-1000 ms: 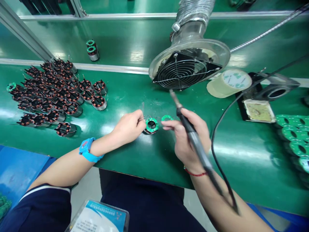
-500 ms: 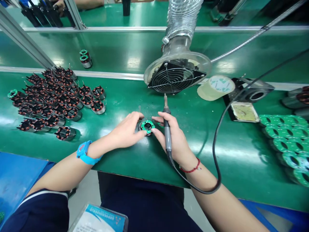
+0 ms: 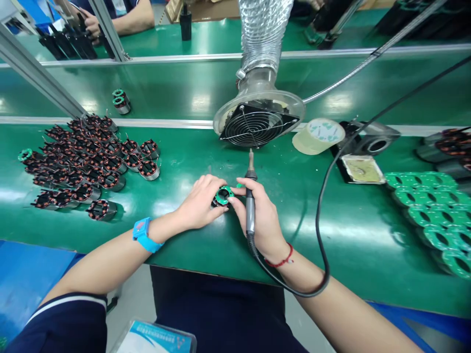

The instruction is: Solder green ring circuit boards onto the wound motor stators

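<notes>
A motor stator with a green ring-shaped circuit board (image 3: 222,195) on top is at the middle of the green bench. My left hand (image 3: 198,205) is closed round its left side, thumb at the near edge and fingers behind. From the right, my right hand (image 3: 265,218) grips a soldering iron (image 3: 250,208), its tip pointing away from me and clear of the board. Thumb and fingertips of this hand also reach the stator's right side. A small green bit shows by those fingertips, too small to name.
Many bare stators (image 3: 84,157) crowd the left; green-topped ones (image 3: 434,215) stand right. Ahead hangs a fume extractor (image 3: 257,125). Behind the iron's cord (image 3: 319,215) are a tape-like roll (image 3: 318,136), iron stand (image 3: 379,143) and sponge tray (image 3: 363,169). Another person's arm (image 3: 134,19) is across.
The view has shifted slightly, showing more of the far side. Both hands keep their places at the stator, which looks slightly tilted and turned. The iron remains in my right hand.
</notes>
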Demonstrator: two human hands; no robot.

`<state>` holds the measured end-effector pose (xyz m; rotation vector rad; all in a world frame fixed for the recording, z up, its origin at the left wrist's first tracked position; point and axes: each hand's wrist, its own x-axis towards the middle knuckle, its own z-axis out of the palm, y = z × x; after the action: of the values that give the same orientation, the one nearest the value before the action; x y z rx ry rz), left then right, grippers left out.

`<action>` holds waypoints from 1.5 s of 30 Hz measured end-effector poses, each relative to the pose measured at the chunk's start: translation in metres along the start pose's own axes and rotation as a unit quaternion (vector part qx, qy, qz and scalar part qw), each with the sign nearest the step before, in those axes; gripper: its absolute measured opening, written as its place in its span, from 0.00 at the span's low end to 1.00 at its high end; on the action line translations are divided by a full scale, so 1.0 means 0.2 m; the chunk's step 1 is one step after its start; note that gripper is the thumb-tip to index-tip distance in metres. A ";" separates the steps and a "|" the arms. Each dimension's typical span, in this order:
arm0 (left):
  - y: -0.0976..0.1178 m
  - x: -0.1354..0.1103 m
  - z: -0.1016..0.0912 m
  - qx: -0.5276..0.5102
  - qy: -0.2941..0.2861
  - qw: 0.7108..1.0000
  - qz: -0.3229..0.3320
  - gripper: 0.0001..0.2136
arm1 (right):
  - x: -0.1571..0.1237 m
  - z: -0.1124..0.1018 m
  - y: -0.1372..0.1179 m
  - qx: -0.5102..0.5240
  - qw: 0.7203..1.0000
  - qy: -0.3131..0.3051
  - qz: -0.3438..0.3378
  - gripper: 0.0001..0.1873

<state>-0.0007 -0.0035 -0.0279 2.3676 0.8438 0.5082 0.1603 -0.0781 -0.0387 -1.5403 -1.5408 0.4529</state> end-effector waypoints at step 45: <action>-0.18 0.10 -0.09 -0.086 0.217 0.948 -0.216 0.24 | 0.42 -0.63 0.51 -0.309 0.951 0.028 -0.013 0.16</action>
<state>-0.0117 0.0392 -0.0324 1.8558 1.4081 0.8880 0.3347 -0.0238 -0.0218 -1.9727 -1.7500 -0.1123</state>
